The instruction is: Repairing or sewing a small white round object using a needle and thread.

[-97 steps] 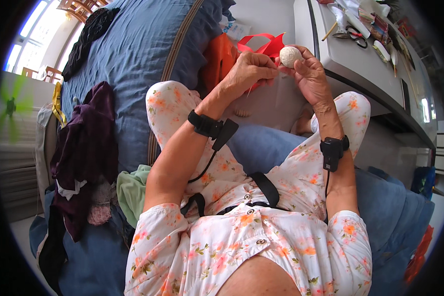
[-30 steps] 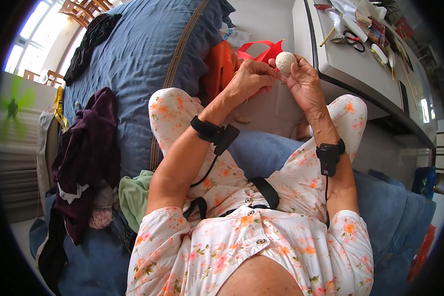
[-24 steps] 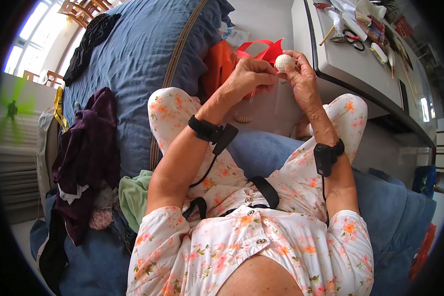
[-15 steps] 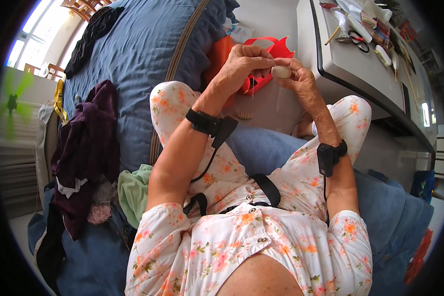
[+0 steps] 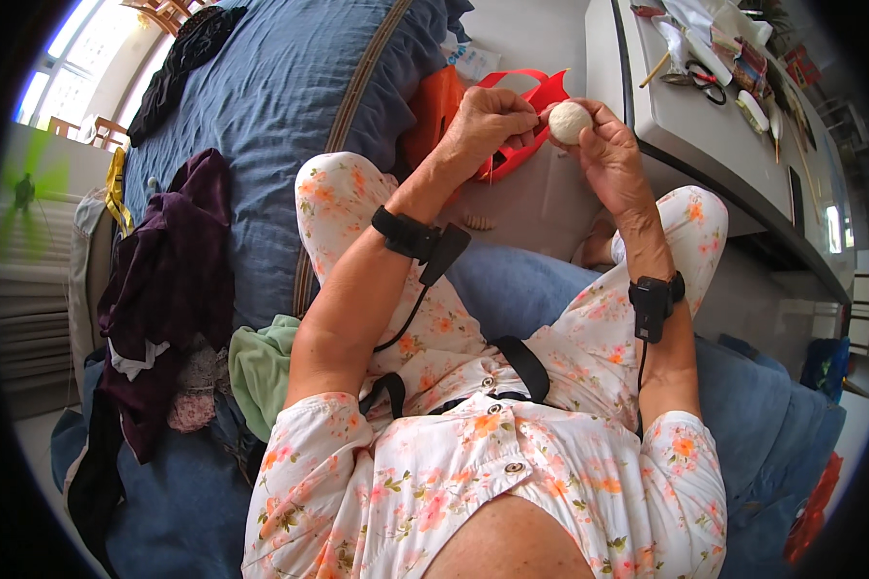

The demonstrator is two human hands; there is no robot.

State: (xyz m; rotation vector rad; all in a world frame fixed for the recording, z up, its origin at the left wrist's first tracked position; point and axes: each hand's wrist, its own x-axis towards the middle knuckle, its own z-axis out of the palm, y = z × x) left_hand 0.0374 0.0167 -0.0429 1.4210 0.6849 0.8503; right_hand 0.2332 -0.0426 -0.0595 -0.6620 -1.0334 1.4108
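In the head view: gripping a pale, textured ball (image 5: 570, 123) in the right hand (image 5: 613, 159), with thumb and fingers clamped around its right and lower sides. Pinching thumb and fingertips together in the left hand (image 5: 504, 124), just beside the ball; hard to tell what, if anything, lies between them. Holding the ball up beyond the knees, over the floor (image 5: 541, 207), between a blue-covered bed (image 5: 280, 96) and a white cabinet (image 5: 671, 125) with scissors (image 5: 713, 94) on top. Just behind the hands, resting near an orange bag (image 5: 427, 114), a red bag (image 5: 550, 92). Probably light, fairly firm, dry rather than slippery, and not fragile; best held around its widest part, squeezing gently, without pressing hard into the surface.
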